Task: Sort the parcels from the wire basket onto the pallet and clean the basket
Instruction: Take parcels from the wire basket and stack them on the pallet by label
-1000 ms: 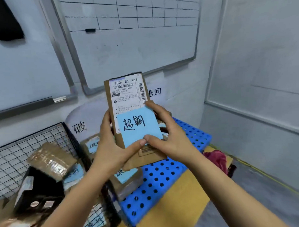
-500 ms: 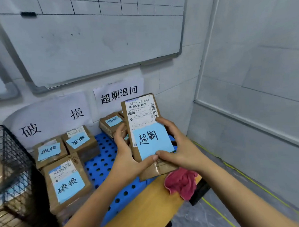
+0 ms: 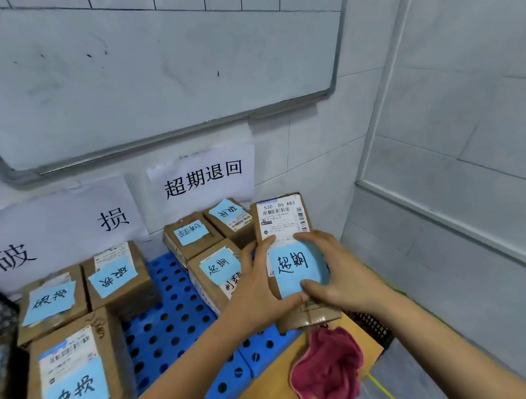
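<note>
Two grips hold one parcel (image 3: 282, 219): the left grip (image 3: 259, 278) curls round its left edge, the right grip (image 3: 340, 271) round its right, thumbs on its blue note (image 3: 292, 267). It hangs over the blue pallet (image 3: 170, 324), just right of the labelled boxes (image 3: 210, 271), red cloth (image 3: 329, 365) below.

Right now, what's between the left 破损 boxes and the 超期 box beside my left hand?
Only bare blue perforated pallet separates the 破损 boxes from that 超期 box, in the head view.
</note>
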